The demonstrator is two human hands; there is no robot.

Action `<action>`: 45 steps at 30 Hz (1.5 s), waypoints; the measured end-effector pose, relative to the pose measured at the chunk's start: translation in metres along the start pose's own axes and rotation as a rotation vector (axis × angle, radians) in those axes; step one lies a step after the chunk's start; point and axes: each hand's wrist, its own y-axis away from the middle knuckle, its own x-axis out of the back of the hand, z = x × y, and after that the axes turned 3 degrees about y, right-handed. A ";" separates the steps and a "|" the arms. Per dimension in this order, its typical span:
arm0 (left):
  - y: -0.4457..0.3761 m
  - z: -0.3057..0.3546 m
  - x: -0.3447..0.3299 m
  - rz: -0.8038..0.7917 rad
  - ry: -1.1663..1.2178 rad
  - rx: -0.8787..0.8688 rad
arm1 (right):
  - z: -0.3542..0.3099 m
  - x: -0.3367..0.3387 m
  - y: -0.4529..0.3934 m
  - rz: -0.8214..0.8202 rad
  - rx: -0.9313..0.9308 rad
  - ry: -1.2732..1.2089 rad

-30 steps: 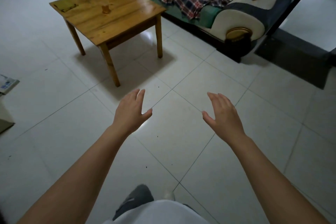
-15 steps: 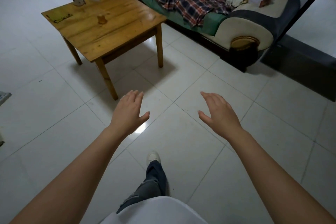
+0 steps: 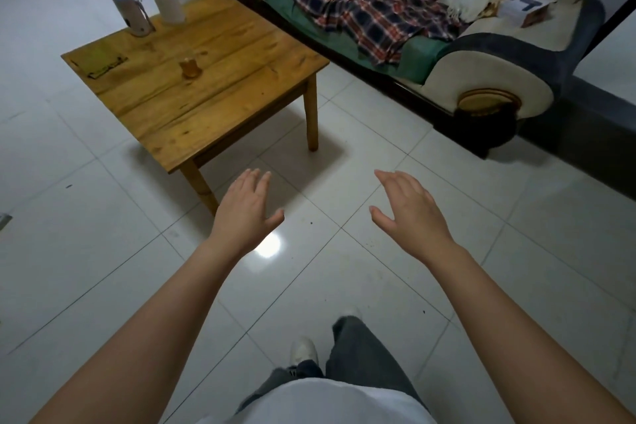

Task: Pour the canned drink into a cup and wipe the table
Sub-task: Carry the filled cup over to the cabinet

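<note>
Fingers (image 3: 253, 182) straight above glossy tiles (image 3: 344, 268)

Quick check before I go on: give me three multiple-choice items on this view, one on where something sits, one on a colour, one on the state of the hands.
1. Where does the bottle stand?
A. far corner of the wooden table
B. on the sofa
C. on the floor

2. What colour is the bottle's cap?
A. red
B. light blue
C. black

3. What are the hands doing?
A. both open, holding nothing
B. left gripping a cup
C. right pressing a cloth

Answers:
1 A: the bottle stands at the far corner of the wooden table, beside a white cylinder.
2 B: its cap is light blue.
3 A: left hand and right hand hover over the floor, fingers straight.
</note>
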 end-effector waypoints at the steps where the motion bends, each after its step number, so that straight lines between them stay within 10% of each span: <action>1: -0.011 -0.003 0.001 -0.001 0.005 0.011 | 0.002 0.002 -0.014 -0.005 0.000 0.001; 22: -0.278 -0.025 0.045 0.090 0.039 0.386 | 0.050 0.041 -0.370 -0.046 0.312 -0.013; 45: -0.446 -0.221 0.105 0.188 0.323 0.719 | -0.111 0.007 -0.671 -0.189 0.602 -0.084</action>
